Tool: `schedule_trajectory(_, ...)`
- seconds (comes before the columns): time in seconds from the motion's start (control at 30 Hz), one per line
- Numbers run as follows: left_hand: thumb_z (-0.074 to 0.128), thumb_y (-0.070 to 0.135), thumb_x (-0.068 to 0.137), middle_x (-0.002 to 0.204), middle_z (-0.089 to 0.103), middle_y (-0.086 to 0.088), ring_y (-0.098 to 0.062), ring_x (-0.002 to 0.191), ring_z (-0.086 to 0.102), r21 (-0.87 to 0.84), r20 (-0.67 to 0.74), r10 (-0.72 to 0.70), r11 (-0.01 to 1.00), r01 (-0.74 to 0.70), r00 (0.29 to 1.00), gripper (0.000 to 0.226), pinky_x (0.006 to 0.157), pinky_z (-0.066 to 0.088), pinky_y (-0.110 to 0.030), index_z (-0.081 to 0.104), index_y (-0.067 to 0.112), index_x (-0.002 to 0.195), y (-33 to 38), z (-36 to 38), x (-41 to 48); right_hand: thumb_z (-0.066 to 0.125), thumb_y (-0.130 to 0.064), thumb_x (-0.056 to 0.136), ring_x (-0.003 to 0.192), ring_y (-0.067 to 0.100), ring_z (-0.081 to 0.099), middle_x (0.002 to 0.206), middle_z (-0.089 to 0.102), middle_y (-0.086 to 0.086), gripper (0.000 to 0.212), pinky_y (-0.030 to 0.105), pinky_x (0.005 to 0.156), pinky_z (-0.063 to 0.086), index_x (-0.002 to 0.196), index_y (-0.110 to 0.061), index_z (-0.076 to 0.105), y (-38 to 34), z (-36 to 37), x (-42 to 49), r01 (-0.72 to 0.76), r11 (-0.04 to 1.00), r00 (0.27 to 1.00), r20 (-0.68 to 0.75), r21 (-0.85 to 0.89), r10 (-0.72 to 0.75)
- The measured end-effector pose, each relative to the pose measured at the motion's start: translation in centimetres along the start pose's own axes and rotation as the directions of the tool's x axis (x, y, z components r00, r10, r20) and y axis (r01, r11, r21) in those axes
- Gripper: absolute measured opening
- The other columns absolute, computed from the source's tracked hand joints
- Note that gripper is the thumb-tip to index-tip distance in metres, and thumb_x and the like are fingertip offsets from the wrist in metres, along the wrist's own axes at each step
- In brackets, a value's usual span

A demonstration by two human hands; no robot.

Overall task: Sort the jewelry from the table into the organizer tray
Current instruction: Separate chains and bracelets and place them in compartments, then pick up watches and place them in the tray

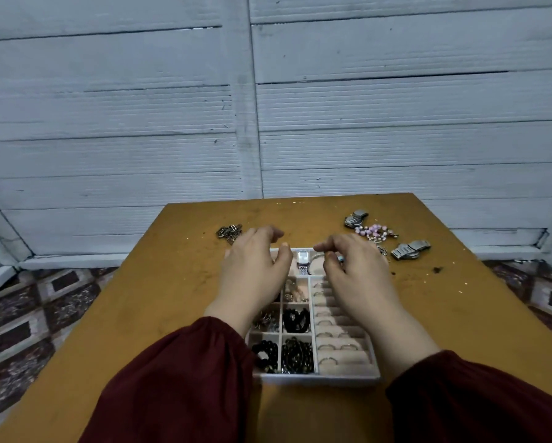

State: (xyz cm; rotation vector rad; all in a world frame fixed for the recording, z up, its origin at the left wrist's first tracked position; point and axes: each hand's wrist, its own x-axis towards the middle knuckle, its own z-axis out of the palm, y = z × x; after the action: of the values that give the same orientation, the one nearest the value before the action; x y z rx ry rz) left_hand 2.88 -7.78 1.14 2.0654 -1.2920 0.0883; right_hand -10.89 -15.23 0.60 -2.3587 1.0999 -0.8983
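Several pieces lie loose on the table (178, 282): chains (229, 232) at the far left, and two watches (410, 250) with pink beads (375, 231) between them at the far right. The tray (316, 377) in the middle is already well filled, with a square watch (303, 259) in its far compartment. The main risk, as I judge it, is crowding. Both hands hang over that same far end, so a curled finger could snag the square watch's band and drag it out, or a small piece could slip into the wrong compartment. The sleeves (178, 378) pass low beside the tray's near corners and might nudge it. The beads look tangled, so lifting them could pull a watch along. The left hand (252, 270) is palm down over the far-left corner, its fingers loosely curled with nothing visible in them. The right hand (354, 270) mirrors it over the far-right part, thumb and forefinger drawn close. Something small glints there, but I cannot tell whether it is pinched or merely lying beneath.
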Motion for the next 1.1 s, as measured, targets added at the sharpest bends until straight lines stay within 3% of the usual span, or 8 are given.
schedule_trajectory(0.23,0.053,0.03,0.091,0.097,0.062,0.011,-0.011,0.095,0.059,-0.062,0.141,0.14,0.989,-0.132,0.98,0.025,0.082,0.049,-0.03,0.061,0.022,0.114,3.9,2.5,4.6,0.05,-0.016,0.09,0.107,0.02,0.052,0.106,0.062,-0.007,0.023,0.037,0.092,0.041,0.1,-0.03,0.066,5.5,-1.4,3.3,-0.145,0.989,0.981,-0.134,-0.034,0.14)
schedule_trajectory(0.53,0.051,0.023,0.092,0.111,0.065,0.005,-0.015,0.104,0.059,-0.004,0.282,0.214,0.975,-0.222,0.935,0.025,0.088,0.051,-0.038,0.059,0.026,0.116,6.6,8.0,9.4,0.056,-0.013,0.088,0.113,0.025,0.051,0.113,0.063,-0.004,0.026,0.043,0.1,0.036,0.102,-0.033,0.064,12.7,-4.2,6.1,-0.399,0.915,0.901,-0.213,-0.06,0.378)
schedule_trajectory(0.63,0.051,0.017,0.092,0.113,0.065,0.004,-0.016,0.106,0.058,0.046,0.319,0.227,0.966,-0.254,0.92,0.027,0.088,0.051,-0.039,0.059,0.026,0.115,7.0,9.5,10.7,0.058,-0.015,0.086,0.116,0.029,0.048,0.117,0.062,0.001,0.025,0.044,0.1,0.037,0.103,-0.032,0.064,14.3,-4.9,6.5,-0.463,0.885,0.877,-0.174,-0.057,0.448)
schedule_trajectory(0.73,0.051,0.014,0.09,0.113,0.065,0.002,-0.019,0.105,0.059,0.065,0.347,0.223,0.963,-0.26,0.911,0.029,0.087,0.052,-0.04,0.06,0.025,0.116,7.5,11.0,11.8,0.057,-0.012,0.085,0.122,0.03,0.039,0.122,0.058,0.0,0.032,0.041,0.101,0.029,0.106,-0.035,0.063,15.3,-5.6,6.7,-0.484,0.87,0.874,-0.102,-0.093,0.475)
schedule_trajectory(0.83,0.05,0.012,0.089,0.112,0.064,0.001,-0.021,0.104,0.059,0.068,0.343,0.19,0.972,-0.226,0.92,0.031,0.085,0.052,-0.04,0.06,0.027,0.114,7.8,12.4,12.7,0.054,-0.007,0.086,0.126,0.025,0.027,0.103,0.042,-0.016,0.043,0.037,0.105,0.021,0.114,-0.039,0.06,15.4,-6.3,6.4,-0.42,0.903,0.903,0.055,-0.085,0.425)
schedule_trajectory(0.9,0.05,0.01,0.088,0.113,0.064,0.0,-0.023,0.106,0.058,0.057,0.32,0.163,0.98,-0.19,0.933,0.032,0.086,0.051,-0.04,0.06,0.026,0.114,7.8,13.0,13.2,0.053,-0.009,0.086,0.129,0.022,0.022,0.099,0.031,-0.016,0.047,0.035,0.108,0.017,0.119,-0.042,0.056,15.4,-6.3,6.3,-0.372,0.921,0.911,0.147,-0.117,0.386)
schedule_trajectory(1.0,0.049,0.009,0.087,0.114,0.064,-0.001,-0.024,0.108,0.058,0.05,0.292,0.136,0.986,-0.157,0.947,0.033,0.088,0.05,-0.041,0.059,0.023,0.116,7.7,13.6,13.9,0.057,-0.018,0.082,0.129,0.02,0.021,0.114,0.043,-0.008,0.048,0.034,0.104,0.016,0.119,-0.047,0.055,15.7,-5.7,6.4,-0.317,0.934,0.917,0.197,-0.166,0.347)
schedule_trajectory(1.1,0.049,0.008,0.088,0.116,0.064,-0.001,-0.024,0.109,0.057,0.058,0.282,0.116,0.989,-0.137,0.953,0.034,0.089,0.05,-0.042,0.059,0.022,0.118,7.6,14.2,14.3,0.064,-0.032,0.079,0.12,0.018,0.027,0.113,0.052,-0.011,0.041,0.035,0.095,0.018,0.117,-0.044,0.057,16.0,-5.3,6.6,-0.293,0.932,0.926,0.179,-0.214,0.332)
